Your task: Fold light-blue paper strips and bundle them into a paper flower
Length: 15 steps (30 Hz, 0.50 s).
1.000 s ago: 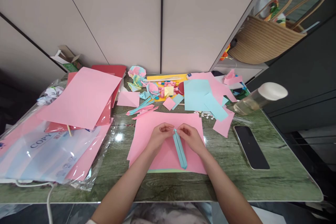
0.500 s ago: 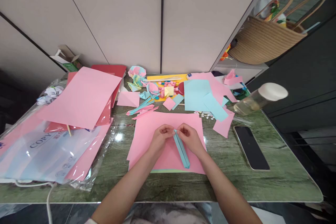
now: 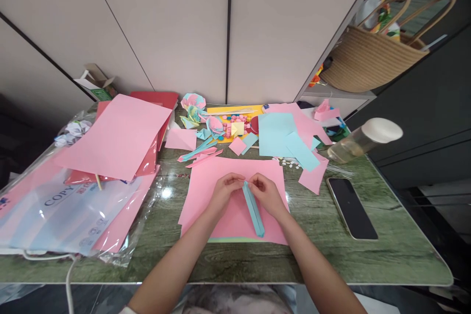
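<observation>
A folded blue paper strip (image 3: 253, 212) slants down toward me over the stack of pink paper sheets (image 3: 206, 181). Its far tip is pinched between the fingertips of my left hand (image 3: 225, 194) and my right hand (image 3: 265, 194). Both hands are closed, thumbs and forefingers meeting at that tip. The strip has a crease along its length and a pointed near end. Whether the near end touches the sheets I cannot tell.
Behind the stack lie folded paper strips (image 3: 202, 152), paper flowers (image 3: 213, 126) and a blue sheet (image 3: 275, 132). A phone (image 3: 352, 208) and a clear bottle with a white lid (image 3: 380, 130) are at right. Bagged paper (image 3: 66, 221) covers the left.
The blue strip's near end has shifted very slightly left and turned a little. Both hands keep their pinch at the far tip, almost unmoved.
</observation>
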Each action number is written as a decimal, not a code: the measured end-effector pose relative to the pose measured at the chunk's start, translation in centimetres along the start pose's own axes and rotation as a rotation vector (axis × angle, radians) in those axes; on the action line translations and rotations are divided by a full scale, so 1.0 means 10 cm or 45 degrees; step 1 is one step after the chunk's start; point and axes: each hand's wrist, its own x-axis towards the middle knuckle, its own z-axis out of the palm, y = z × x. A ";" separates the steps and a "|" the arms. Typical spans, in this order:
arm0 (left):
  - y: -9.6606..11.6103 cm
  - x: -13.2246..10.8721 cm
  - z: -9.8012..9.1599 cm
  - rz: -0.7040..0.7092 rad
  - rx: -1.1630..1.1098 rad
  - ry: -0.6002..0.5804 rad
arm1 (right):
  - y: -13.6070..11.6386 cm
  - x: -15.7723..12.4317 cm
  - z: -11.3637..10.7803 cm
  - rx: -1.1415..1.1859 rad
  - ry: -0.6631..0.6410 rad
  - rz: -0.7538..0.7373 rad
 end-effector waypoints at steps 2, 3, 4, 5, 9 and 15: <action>0.02 0.01 -0.02 0.023 0.073 -0.007 | 0.00 -0.01 0.00 -0.008 -0.010 0.000; 0.02 0.01 -0.02 0.037 0.104 -0.007 | 0.00 -0.01 0.00 -0.013 -0.016 -0.002; 0.02 0.02 -0.03 0.050 0.130 -0.010 | 0.00 -0.01 0.00 -0.019 -0.019 -0.004; 0.02 0.02 -0.03 0.064 0.150 -0.014 | 0.00 -0.01 0.00 -0.025 -0.022 -0.006; 0.02 0.03 -0.02 0.104 0.190 -0.031 | -0.01 -0.01 -0.01 -0.031 -0.015 -0.013; 0.01 0.00 0.01 0.153 0.224 -0.013 | -0.02 -0.01 0.00 -0.021 0.001 -0.008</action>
